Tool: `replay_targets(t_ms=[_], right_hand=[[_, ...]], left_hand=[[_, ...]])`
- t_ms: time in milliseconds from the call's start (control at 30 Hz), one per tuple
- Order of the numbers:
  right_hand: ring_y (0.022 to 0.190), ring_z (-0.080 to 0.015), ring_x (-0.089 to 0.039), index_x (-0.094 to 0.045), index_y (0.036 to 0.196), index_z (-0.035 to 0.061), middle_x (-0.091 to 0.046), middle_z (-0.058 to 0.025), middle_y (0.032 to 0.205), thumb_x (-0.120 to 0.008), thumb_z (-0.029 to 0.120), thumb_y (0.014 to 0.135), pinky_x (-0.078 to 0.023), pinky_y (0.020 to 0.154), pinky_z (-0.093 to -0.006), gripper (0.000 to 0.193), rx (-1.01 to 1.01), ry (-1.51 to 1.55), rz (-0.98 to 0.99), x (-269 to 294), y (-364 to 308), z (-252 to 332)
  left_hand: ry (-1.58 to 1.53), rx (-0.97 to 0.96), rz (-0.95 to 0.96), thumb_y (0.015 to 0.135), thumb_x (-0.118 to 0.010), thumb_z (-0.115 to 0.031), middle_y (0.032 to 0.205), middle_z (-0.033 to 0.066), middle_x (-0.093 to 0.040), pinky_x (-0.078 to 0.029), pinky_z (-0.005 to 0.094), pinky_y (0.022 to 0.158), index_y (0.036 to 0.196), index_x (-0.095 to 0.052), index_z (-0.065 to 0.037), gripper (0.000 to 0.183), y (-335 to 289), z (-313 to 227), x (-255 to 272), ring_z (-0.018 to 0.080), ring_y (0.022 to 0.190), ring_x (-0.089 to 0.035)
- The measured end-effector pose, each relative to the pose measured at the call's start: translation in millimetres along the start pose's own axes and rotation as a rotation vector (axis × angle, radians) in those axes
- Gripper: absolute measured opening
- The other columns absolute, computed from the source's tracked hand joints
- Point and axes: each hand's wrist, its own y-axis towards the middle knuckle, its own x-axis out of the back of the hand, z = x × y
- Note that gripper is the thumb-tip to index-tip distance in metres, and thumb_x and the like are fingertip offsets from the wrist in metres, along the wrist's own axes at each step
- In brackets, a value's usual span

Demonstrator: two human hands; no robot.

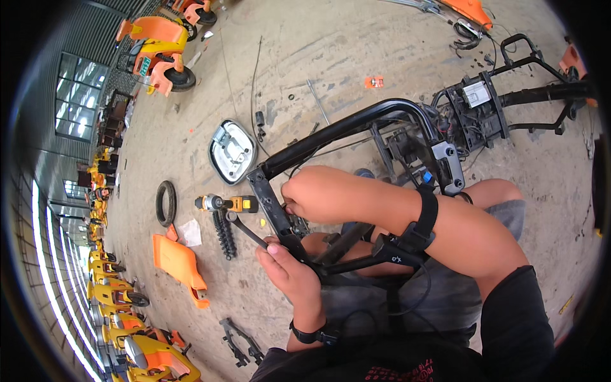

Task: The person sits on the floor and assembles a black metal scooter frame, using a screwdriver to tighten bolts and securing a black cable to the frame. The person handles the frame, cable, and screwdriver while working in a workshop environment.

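Note:
A black tubular scooter frame (344, 135) stretches across in front of me, its near end by my hands. My left hand (291, 275) is closed around a dark wrench (249, 233), whose round head points away to the upper left. The fingers of this hand lie close against the frame's end bracket (270, 205). On the inner side of that bracket, my right hand (315, 194) has its fingers curled. What they grip is hidden behind the hand and the frame. Both my forearms wear black straps.
Beyond the bracket lie a yellow-and-black power tool (244, 204), a spring shock absorber (224, 235), a white-lined shell (231, 153) and a tyre (166, 204). An orange panel (178, 261) and a dark metal fork (240, 342) lie leftward. Yellow scooters (159, 360) line the left wall.

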Motion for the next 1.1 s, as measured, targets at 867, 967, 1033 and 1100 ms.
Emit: replay_targets(t_ms=[867, 967, 1033, 1100], right_hand=[[0.082, -0.0379, -0.070, -0.074, 0.092, -0.0012, -0.072, -0.0210, 0.085, -0.071, 0.022, 0.089, -0.053, 0.074, -0.0444, 0.023, -0.175, 0.264, 0.069, -4.7, 5.6, -4.5], [0.084, -0.0394, -0.070, -0.073, 0.090, -0.0011, -0.072, -0.0217, 0.085, -0.071, 0.020, 0.089, -0.053, 0.075, -0.0461, 0.021, -0.103, 0.175, 0.033, -8.4, 4.6, -5.2], [0.085, -0.0405, -0.069, -0.072, 0.090, -0.0012, -0.071, -0.0222, 0.085, -0.070, 0.019, 0.089, -0.053, 0.075, -0.0474, 0.020, -0.062, 0.127, -0.001, -12.0, 2.7, -5.9], [0.085, -0.0416, -0.068, -0.072, 0.090, -0.0013, -0.070, -0.0225, 0.085, -0.069, 0.018, 0.090, -0.052, 0.075, -0.0488, 0.020, -0.028, 0.088, -0.038, -16.4, 0.6, -6.7]], left_hand=[[-0.043, 0.017, -0.018, 0.113, -0.039, -0.030, 0.099, 0.0072, -0.050, -0.040, 0.0308, 0.084, 0.110, -0.053, 0.000, 0.033, -4.0, 3.5, 1.0, 0.0162, 0.092, -0.046], [-0.022, -0.008, -0.022, 0.113, -0.039, -0.030, 0.099, 0.0075, -0.050, -0.040, 0.0311, 0.083, 0.110, -0.053, 0.000, 0.034, -4.9, 3.6, 0.2, 0.0165, 0.091, -0.046], [-0.006, -0.024, -0.019, 0.113, -0.039, -0.030, 0.100, 0.0081, -0.050, -0.041, 0.0317, 0.083, 0.110, -0.053, 0.001, 0.034, -5.2, 4.0, 0.2, 0.0171, 0.091, -0.047], [0.010, -0.041, -0.014, 0.113, -0.039, -0.029, 0.100, 0.0090, -0.051, -0.041, 0.0324, 0.084, 0.110, -0.053, 0.001, 0.034, -6.0, 6.1, 0.8, 0.0182, 0.092, -0.048]])
